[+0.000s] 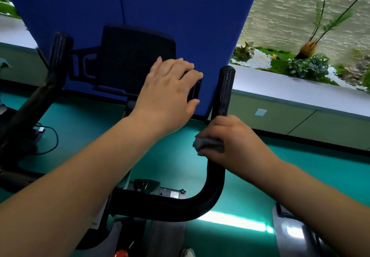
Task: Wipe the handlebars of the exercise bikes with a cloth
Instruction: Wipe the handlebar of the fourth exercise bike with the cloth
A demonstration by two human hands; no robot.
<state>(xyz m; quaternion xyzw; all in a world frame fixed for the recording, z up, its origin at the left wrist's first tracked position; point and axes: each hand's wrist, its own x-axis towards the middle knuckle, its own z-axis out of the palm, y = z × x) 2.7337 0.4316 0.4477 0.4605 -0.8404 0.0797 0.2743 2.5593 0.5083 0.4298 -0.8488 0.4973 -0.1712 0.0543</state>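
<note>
The right hand (234, 142) is curled round the right handlebar (217, 178), with a grey cloth (208, 144) bunched between its fingers and the bar. That grip sits partway up the upright stretch of the bar, below the ribbed black end (225, 90) that sticks up above the knuckles. Under the hand the bar curves down and left into the crosspiece in front of the person.

The left hand (170, 92) holds nothing. Its fingers are spread and nearly straight, palm down, in front of the black console (136, 58) in the middle of the bike; whether it touches the console I cannot tell. The forearm reaches in from the lower left.

The left handlebar (58, 56) rises at the far left, dark and ribbed, well apart from both hands.

Behind the console stands a blue panel (180, 16). The floor (80, 120) is teal, with a black cable (53, 136) looping across it at the left. To the right runs a pale ledge (290, 92) with green plants (308, 64) and white pebbles behind it, against a light brick wall (284, 12).
</note>
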